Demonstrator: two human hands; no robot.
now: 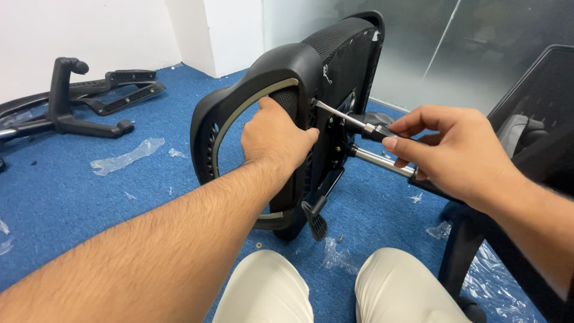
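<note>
A black office chair seat (335,54) lies on its side on the blue carpet, underside toward the right. My left hand (276,139) grips the curved black frame (209,119) at the seat's edge. My right hand (449,149) holds a screwdriver (353,121) by its black handle, the metal shaft angled up-left with its tip on the seat's underside plate. Below the screwdriver a shiny gas-lift cylinder (379,160) sticks out from the mechanism toward my right hand. A black lever paddle (315,221) hangs under the mechanism.
Black armrest parts (78,98) lie at the back left by the white wall. Clear plastic wrap scraps (124,157) are scattered on the carpet. Another black chair part (538,107) stands at the right. My knees in light trousers (269,293) are at the bottom.
</note>
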